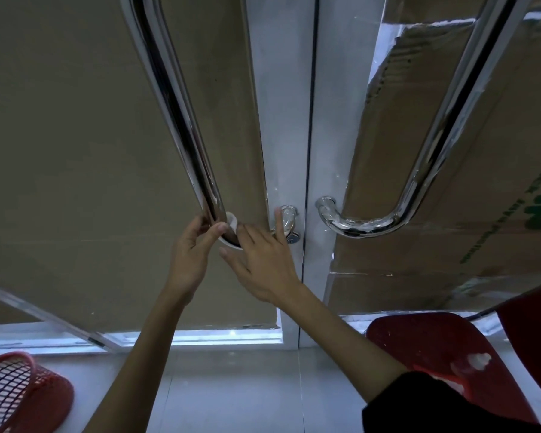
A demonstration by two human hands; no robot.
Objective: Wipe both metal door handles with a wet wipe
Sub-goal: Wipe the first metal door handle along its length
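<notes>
left hand (189,260) grip: fingers curled at the bottom bend of the left door handle (181,120), apparently pinching the wet wipe (231,220) | right hand (261,260) grip: fingers spread, resting on the bend, holding nothing | right door handle (431,145) untouched | red basket (16,392) on floor, lower left

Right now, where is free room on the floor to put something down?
The pale tiled floor is bare between the red mesh basket and the red perforated plastic seat. By the left chrome door handle, both hands crowd the lower bend.
</notes>
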